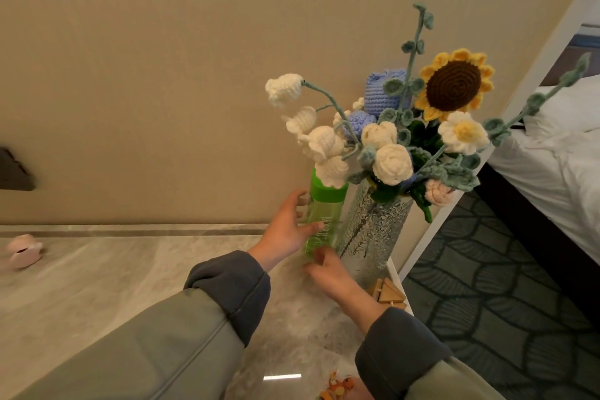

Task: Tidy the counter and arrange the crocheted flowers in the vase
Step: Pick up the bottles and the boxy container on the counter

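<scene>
A textured clear glass vase (373,230) stands at the counter's right end and holds crocheted flowers (389,153): white buds, blue blooms, a daisy and a sunflower (454,84). Just left of the vase stands a green translucent bottle (319,221) with a green cap. My left hand (285,227) wraps its fingers round the bottle's middle from the left. My right hand (328,266) grips the bottle near its base. Several white flowers hang over the bottle's cap.
The marble counter (130,286) runs left along a beige wall. A pink object (22,253) lies at far left. Wooden triangle pieces (389,295) sit by the vase, an orange figurine (337,386) at the near edge. A bed (552,156) and patterned carpet lie right.
</scene>
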A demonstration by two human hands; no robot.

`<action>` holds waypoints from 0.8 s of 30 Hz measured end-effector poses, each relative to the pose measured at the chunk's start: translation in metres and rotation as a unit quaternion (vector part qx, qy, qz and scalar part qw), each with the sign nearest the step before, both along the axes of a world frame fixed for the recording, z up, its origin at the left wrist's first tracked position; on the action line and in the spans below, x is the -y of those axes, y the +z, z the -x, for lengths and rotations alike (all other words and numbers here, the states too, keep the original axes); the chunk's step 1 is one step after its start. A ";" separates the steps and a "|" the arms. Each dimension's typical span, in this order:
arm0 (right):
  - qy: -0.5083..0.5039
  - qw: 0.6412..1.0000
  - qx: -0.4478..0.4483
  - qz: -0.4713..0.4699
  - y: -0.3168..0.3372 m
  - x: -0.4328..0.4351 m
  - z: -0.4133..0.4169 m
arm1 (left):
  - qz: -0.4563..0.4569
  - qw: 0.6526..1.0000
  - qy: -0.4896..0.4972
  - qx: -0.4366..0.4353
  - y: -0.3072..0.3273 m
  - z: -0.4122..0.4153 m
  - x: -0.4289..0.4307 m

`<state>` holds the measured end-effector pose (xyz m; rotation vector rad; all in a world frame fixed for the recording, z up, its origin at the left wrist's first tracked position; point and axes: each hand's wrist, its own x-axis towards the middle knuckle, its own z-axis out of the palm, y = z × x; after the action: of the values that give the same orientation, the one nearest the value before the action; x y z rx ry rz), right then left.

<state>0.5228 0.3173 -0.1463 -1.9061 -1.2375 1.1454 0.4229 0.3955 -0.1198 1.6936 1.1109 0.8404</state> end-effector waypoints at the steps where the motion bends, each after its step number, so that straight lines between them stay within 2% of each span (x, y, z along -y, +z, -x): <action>1: 0.002 1.000 -0.001 -0.002 0.001 0.001 0.000 | 0.003 1.000 0.002 -0.009 0.000 0.001 0.001; 13: 0.004 1.000 -0.006 -0.023 0.035 0.024 0.027 | 0.045 0.995 0.084 0.012 0.014 0.046 0.050; 24: 0.044 0.993 -0.073 -0.085 0.074 0.050 0.153 | 0.033 0.969 0.230 0.079 0.023 0.187 0.120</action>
<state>0.3699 0.2668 -0.0719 -1.6284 -1.3051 1.1628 0.2358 0.2755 -0.0968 1.3022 1.4271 1.1894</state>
